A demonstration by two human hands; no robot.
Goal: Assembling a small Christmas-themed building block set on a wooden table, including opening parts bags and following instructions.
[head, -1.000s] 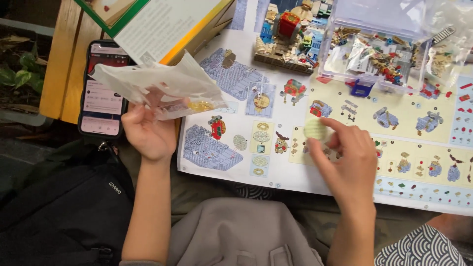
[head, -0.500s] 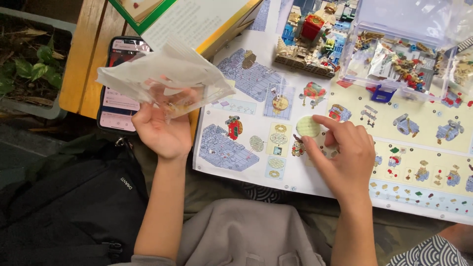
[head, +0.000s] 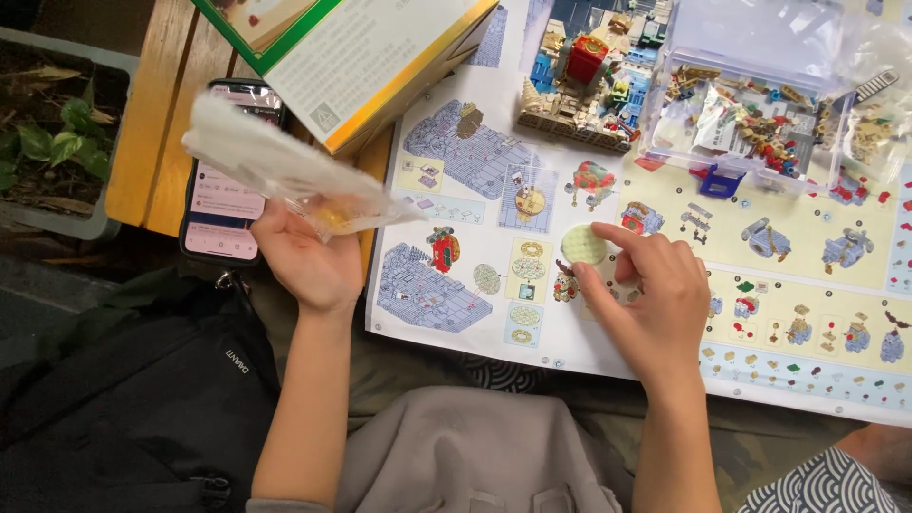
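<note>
Here my right hand [head: 651, 290] pinches a pale green round plate [head: 583, 244] between thumb and forefinger, flat side facing up, just over the instruction sheet [head: 475, 313]; my left hand [head: 306, 261] is closed on a crinkled clear bag [head: 285, 176], its long axis running from upper left to lower right, above the phone [head: 223, 214]

Phone [head: 225, 204] on wooden bench [head: 157, 123], green box [head: 366, 52], potted plant [head: 43, 142], black bag [head: 123, 408].
</note>
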